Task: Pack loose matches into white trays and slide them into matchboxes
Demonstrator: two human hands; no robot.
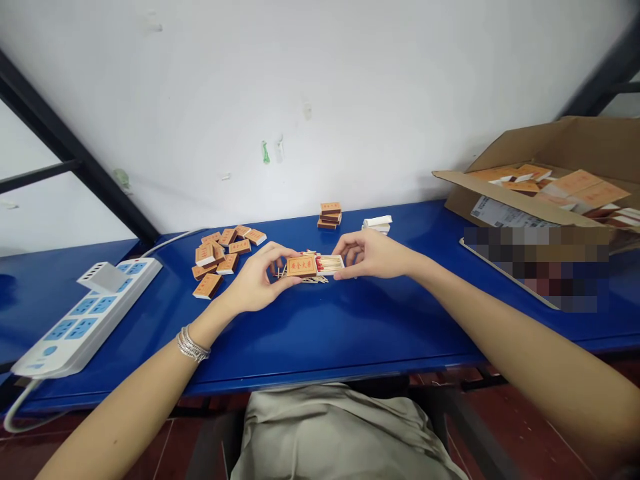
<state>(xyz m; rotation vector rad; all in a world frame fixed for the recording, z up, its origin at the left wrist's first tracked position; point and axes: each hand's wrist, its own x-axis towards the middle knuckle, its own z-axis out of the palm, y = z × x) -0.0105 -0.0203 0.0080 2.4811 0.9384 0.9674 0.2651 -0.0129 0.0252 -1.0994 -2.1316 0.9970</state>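
Observation:
Between my hands is a matchbox, its orange printed sleeve (pixel 301 266) on the left and its white tray (pixel 338 264) drawn partly out to the right. Red-headed matches (pixel 327 264) lie in the tray. My left hand (pixel 263 277) grips the sleeve between thumb and fingers. With thumb and fingertips, my right hand (pixel 367 255) pinches the outer end of the tray. Loose matches (pixel 315 279) are heaped on the blue table under and behind the box, partly hidden by it.
Several matchboxes (pixel 207 285) lie piled at the left, near a white power strip (pixel 95 313). A small matchbox stack (pixel 330 217) and white trays (pixel 377 223) stand by the wall. At right is a cardboard carton (pixel 457 200) of matchboxes, beside a flat pixelated object (pixel 535 270).

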